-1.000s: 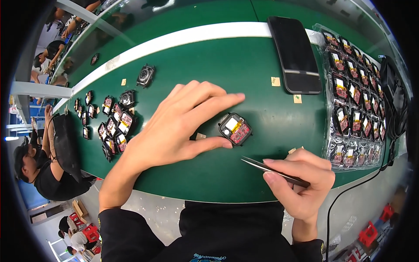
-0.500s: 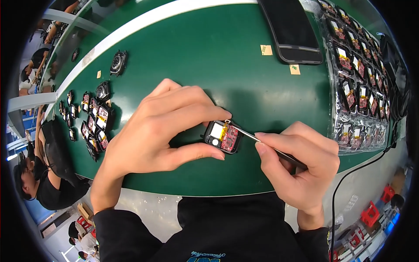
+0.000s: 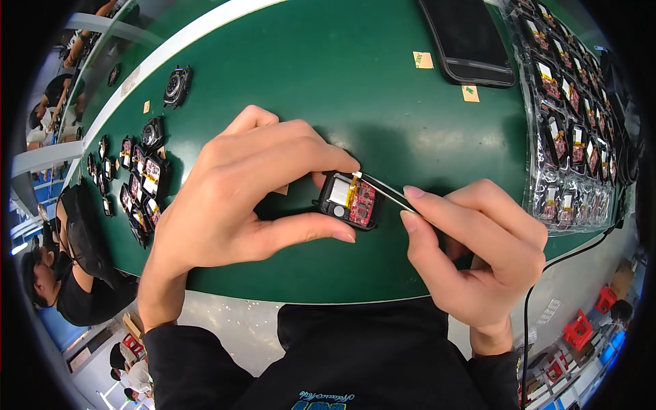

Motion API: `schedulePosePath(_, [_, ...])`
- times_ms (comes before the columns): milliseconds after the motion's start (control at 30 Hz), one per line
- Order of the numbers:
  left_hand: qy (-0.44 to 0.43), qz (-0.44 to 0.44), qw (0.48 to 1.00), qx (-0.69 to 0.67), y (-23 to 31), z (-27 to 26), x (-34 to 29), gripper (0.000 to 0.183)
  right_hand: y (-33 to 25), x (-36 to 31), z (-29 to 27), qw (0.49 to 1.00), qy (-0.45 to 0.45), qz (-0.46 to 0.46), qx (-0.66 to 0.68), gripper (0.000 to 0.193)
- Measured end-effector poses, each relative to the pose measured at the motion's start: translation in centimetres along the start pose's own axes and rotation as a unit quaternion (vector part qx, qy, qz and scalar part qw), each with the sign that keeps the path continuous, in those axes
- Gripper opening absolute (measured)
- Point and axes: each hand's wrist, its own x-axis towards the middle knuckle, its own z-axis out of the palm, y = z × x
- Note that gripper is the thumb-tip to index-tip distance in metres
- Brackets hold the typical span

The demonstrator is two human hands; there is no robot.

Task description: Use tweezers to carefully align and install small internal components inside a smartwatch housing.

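Casing of black plastic (image 3: 372, 220), squarish with rounded corners, lies face up on the smooth green desk (image 3: 321, 281) at the centre of the frame, showing a white rectangular block (image 3: 338, 193), a yellow strip (image 3: 352, 195) and a red circuit board (image 3: 363, 205). The left hand (image 3: 239, 188) is clamped on it, thumb along the lower edge and fingertips at the upper one. The right hand (image 3: 478, 249) pinches slim dark metal tweezers (image 3: 388, 191), their tips at a small white piece (image 3: 357, 175) by the casing's top edge; whether they grip it cannot be told. Similar black casings (image 3: 152, 179) cluster at the left of the frame. A black rectangular phone (image 3: 471, 41) lies at the upper right, beside small tan paper squares (image 3: 423, 60). Along the right edge, a clear plastic tray (image 3: 531, 179) bears rows of filled casings.
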Motion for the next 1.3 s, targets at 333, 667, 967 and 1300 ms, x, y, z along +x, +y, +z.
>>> schedulePosePath(333, [-0.015,0.021,1.000,-0.011,-0.7,-0.4,0.3,0.060,0.5,0.1,0.4,0.998,-0.003,-0.067,-0.015,0.033])
schedulePosePath(667, [-0.068,0.049,0.995,-0.054,-1.8,-1.1,0.4,0.066,-0.2,0.6,-0.5,0.998,-0.060,0.015,0.024,0.022])
schedulePosePath(967, [-0.077,0.050,0.994,-0.051,-1.7,-1.2,0.5,0.064,-0.2,0.4,-0.2,0.997,-0.057,0.023,0.038,0.022])
schedulePosePath(1300, [-0.080,0.064,0.994,-0.032,-1.4,-1.2,0.5,0.058,-0.4,0.3,-0.3,0.998,-0.054,0.022,0.028,0.024])
